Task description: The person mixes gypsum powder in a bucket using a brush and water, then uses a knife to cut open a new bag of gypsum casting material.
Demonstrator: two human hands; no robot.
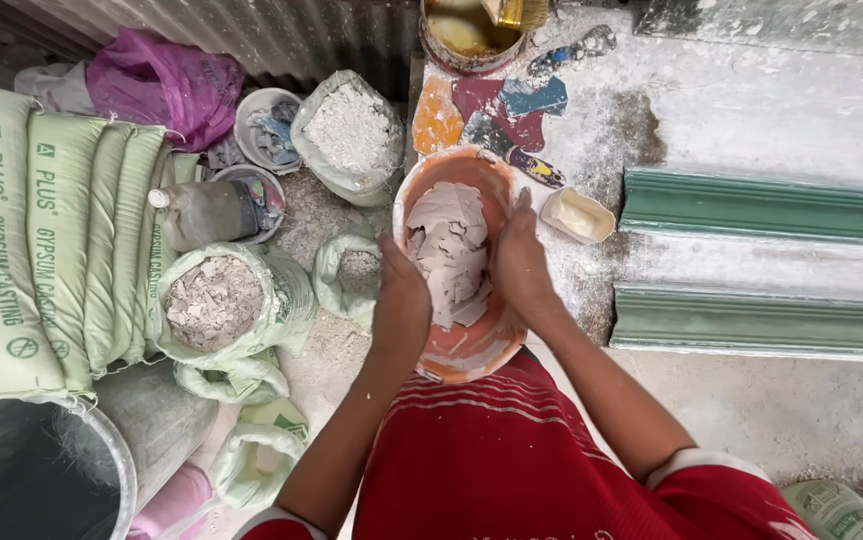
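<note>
An orange plastic bowl (471, 345) sits at the edge of a dusty white workbench in front of me. It holds a mass of pale grey plaster paste (448, 248) in thick folded lumps. My left hand (400, 305) grips the bowl's left rim, fingers curled over the edge. My right hand (520, 262) rests on the bowl's right side with its fingers pressed into the paste.
Open sacks of white powder (353, 130) and grey lumps (213, 300) stand on the floor at left, beside stacked pale green sacks (41, 230) and a plastic jug (201, 212). On the bench: a paint tin (463, 35), a small cream tub (577, 215), green moulded cornice strips (761, 205).
</note>
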